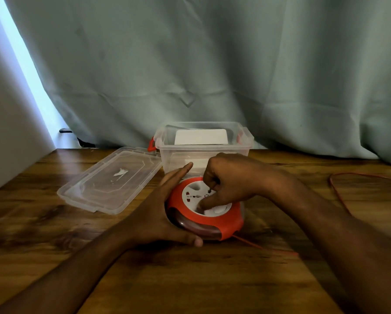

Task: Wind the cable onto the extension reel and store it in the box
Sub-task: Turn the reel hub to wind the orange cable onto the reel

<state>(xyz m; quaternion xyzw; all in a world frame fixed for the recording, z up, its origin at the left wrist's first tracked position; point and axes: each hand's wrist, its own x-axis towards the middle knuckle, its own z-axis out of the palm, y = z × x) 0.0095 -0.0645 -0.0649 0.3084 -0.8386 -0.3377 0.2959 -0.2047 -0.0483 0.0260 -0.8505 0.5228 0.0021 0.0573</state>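
Observation:
The round red extension reel point(215, 225) with a white socket face sits tilted on the wooden table point(54, 223). My left hand point(165, 211) cups its left side, fingers straight along the rim and thumb under the near edge. My right hand point(226, 180) is on top of the white face, fingers curled around what seems to be a small winding knob, thumb pressing the face. The red cable point(339, 196) leaves the reel's near right side, runs across the table and loops at the far right. The clear plastic box point(203, 148) stands open just behind the reel.
The box's clear lid point(108, 180) lies flat on the table to the left of the box. A white object point(201, 136) lies inside the box. A grey-green curtain point(212, 64) hangs behind the table; a white wall point(4, 132) stands at left.

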